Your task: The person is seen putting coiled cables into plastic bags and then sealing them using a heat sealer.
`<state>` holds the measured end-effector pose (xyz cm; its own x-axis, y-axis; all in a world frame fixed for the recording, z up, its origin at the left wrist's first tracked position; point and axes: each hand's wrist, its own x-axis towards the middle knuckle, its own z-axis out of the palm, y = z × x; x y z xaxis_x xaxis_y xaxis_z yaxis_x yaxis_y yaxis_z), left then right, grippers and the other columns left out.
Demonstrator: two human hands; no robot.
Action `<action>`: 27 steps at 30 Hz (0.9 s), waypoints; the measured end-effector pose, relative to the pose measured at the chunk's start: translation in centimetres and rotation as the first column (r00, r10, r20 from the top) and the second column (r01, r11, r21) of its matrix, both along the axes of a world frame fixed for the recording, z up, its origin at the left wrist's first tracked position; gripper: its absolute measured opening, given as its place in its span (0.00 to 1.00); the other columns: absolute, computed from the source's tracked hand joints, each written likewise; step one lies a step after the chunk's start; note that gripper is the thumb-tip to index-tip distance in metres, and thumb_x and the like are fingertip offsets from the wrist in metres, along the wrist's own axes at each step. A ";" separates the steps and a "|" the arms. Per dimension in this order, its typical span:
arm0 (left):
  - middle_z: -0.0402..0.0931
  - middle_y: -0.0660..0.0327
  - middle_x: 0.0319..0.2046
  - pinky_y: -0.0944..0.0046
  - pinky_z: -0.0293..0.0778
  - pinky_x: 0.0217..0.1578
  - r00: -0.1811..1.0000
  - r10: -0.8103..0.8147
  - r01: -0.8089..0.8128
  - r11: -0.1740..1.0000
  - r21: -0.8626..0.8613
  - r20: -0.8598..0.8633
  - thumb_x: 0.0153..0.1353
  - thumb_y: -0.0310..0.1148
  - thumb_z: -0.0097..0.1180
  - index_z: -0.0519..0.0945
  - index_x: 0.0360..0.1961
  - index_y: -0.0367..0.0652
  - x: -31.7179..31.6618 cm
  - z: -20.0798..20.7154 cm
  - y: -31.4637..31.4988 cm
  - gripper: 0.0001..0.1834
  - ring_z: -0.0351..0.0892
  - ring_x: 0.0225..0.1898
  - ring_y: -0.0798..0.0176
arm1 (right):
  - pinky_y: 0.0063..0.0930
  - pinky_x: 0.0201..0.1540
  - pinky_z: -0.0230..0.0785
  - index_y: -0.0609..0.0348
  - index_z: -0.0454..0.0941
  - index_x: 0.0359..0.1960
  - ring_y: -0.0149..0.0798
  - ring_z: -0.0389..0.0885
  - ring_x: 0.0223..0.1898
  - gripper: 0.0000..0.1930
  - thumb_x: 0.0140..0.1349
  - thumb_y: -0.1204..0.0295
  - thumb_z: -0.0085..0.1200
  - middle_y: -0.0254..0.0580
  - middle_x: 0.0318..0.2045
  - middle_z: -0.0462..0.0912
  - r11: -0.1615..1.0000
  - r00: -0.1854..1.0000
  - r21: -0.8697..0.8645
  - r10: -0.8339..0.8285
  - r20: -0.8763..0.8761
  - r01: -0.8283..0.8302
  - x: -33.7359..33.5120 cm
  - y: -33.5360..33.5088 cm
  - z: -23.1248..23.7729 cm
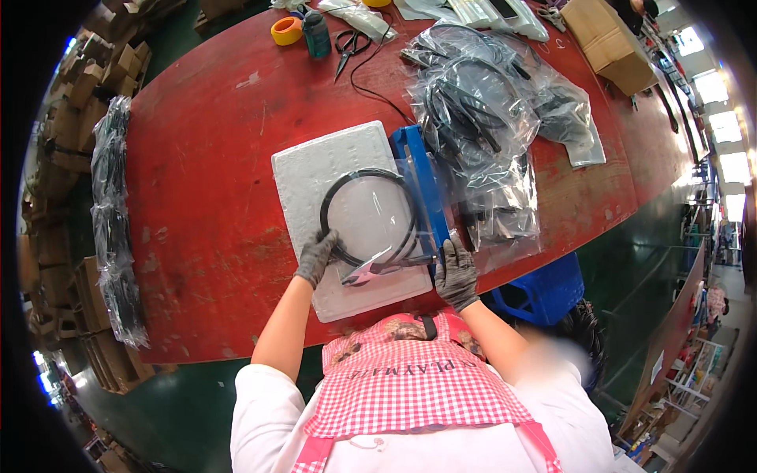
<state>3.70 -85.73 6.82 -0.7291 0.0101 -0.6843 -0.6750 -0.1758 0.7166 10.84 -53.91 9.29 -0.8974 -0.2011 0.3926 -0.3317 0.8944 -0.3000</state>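
Observation:
A black cable, coiled into a ring, lies in a clear plastic bag on a white foam board. My left hand, in a grey glove, is closed on the bag's edge at the coil's lower left. The bag's right side reaches across a long blue bar-shaped device, which looks like a bag sealer. At the near end of that device my right hand, also gloved, has its fingers closed on the bag's edge; the fingertips are partly lost against the plastic.
Clear bags of coiled black cables pile up right of the sealer. Scissors, a dark bottle and yellow tape lie at the back. More bagged goods line the red table's left edge. A blue stool stands at right.

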 end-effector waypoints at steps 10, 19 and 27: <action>0.73 0.59 0.44 0.62 0.73 0.47 0.984 -0.164 0.091 0.790 0.607 0.067 0.53 0.26 0.59 0.67 0.53 0.41 7.6 2.2 1.9 0.25 0.73 0.47 0.61 | 0.42 0.54 0.60 0.69 0.62 0.57 0.53 0.66 0.56 0.27 0.54 0.70 0.47 0.60 0.55 0.65 0.999 0.998 0.024 0.043 0.035 -0.044 0.3 0.6 -0.7; 0.76 0.60 0.38 0.66 0.76 0.41 0.989 0.096 -0.150 0.586 0.796 0.116 0.50 0.30 0.63 0.74 0.41 0.40 8.4 -2.2 0.9 0.17 0.77 0.39 0.63 | 0.41 0.55 0.59 0.69 0.64 0.55 0.50 0.67 0.56 0.24 0.56 0.71 0.46 0.57 0.54 0.67 0.995 0.996 -0.013 0.094 0.001 -0.094 0.1 0.7 -0.4; 0.75 0.66 0.31 0.64 0.75 0.34 0.958 0.258 -0.279 0.717 0.638 0.130 0.46 0.33 0.67 0.72 0.40 0.46 5.9 -0.5 4.2 0.21 0.76 0.32 0.65 | 0.40 0.56 0.58 0.68 0.65 0.55 0.50 0.67 0.55 0.24 0.56 0.71 0.46 0.57 0.54 0.67 0.992 0.993 -0.048 0.118 0.010 -0.118 0.0 1.0 -0.4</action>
<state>9.55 -81.57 6.33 -0.7498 0.2625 -0.6073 -0.5460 -0.7639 0.3439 10.82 -52.89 8.90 -0.8736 -0.2875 0.3925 -0.4298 0.8341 -0.3457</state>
